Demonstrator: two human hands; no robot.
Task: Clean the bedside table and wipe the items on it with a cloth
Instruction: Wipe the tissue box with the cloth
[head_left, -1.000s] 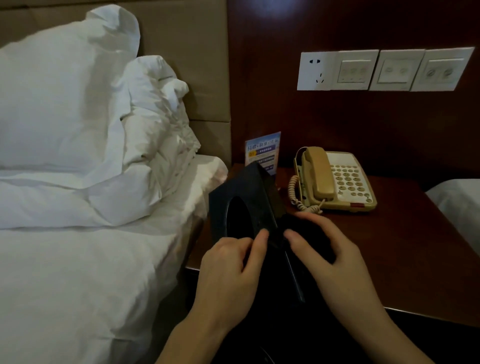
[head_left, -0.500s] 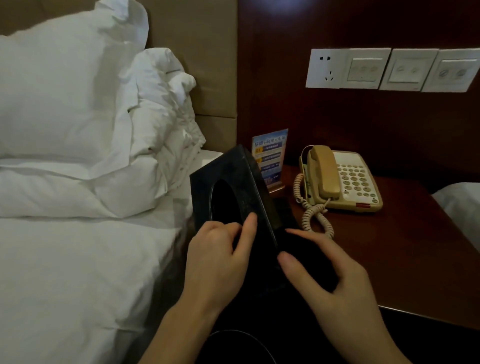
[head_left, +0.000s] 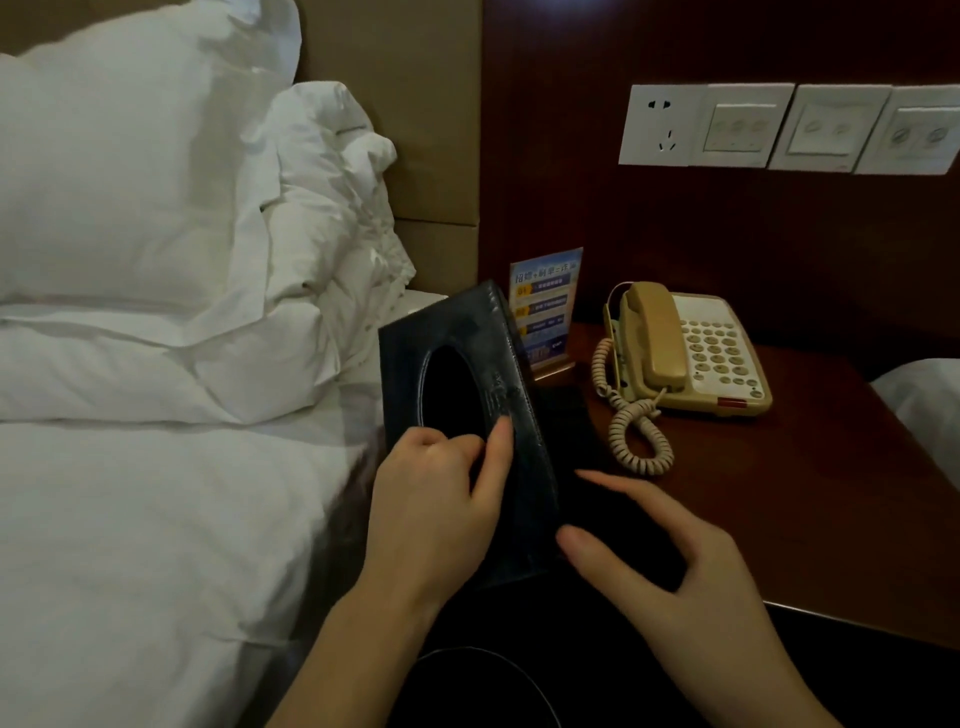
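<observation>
Black leather-look tissue box cover with an oval opening (head_left: 467, 374) is held tilted on edge above the near-left corner of the dark red-brown wooden bedside table (head_left: 810, 499), long axis running away from the person. It is gripped by the left hand (head_left: 441, 509), thumb laid beside the oval. A dark cloth (head_left: 618, 525) is pressed against the box's right side by the right hand (head_left: 670, 566), fingers loosely curved. Writing on the blue card sign (head_left: 545, 306) cannot be read.

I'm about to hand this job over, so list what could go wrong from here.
1. The black leather tissue box with the oval opening is tilted on edge, held by the left hand; it could slip off the dark wooden bedside table.
2. The right hand works beside the beige telephone's coiled cord and could snag it.
</observation>
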